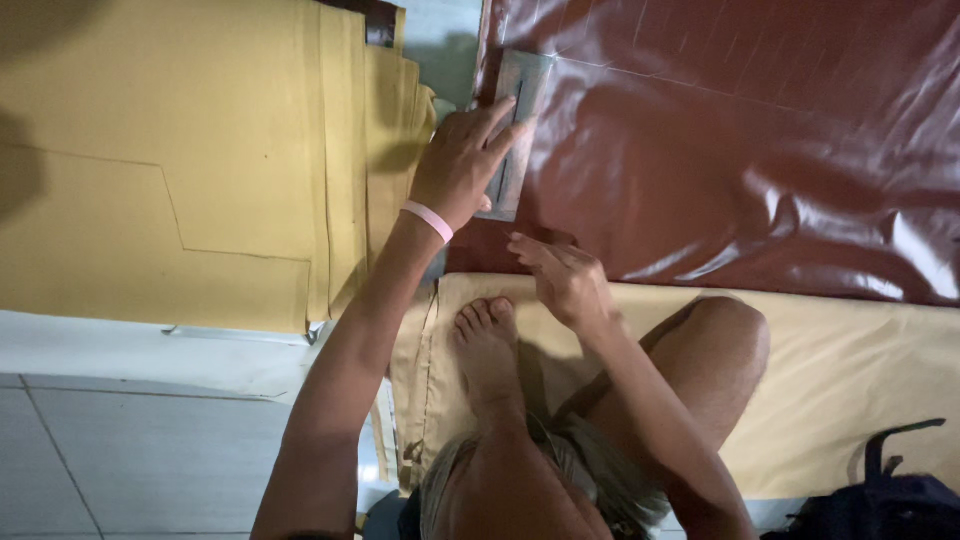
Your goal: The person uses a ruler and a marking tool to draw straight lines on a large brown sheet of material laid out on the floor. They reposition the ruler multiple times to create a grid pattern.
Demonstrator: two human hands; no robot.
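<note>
My left hand (462, 160), with a pink band at the wrist, presses flat on a grey rectangular template (516, 120) lying on a glossy dark red sheet (760, 150). The template has a narrow slot along its middle. My right hand (563, 280) hovers just below the template at the red sheet's near edge, fingers curled together; whether they pinch a small tool I cannot tell. My bare foot (488, 355) and bent knee (725, 335) rest on a tan sheet (860, 370) in front of me.
A stack of mustard-yellow sheets (180, 150) with drawn outlines lies to the left on a white tiled floor (130, 440). A dark bag (890, 495) sits at the lower right corner.
</note>
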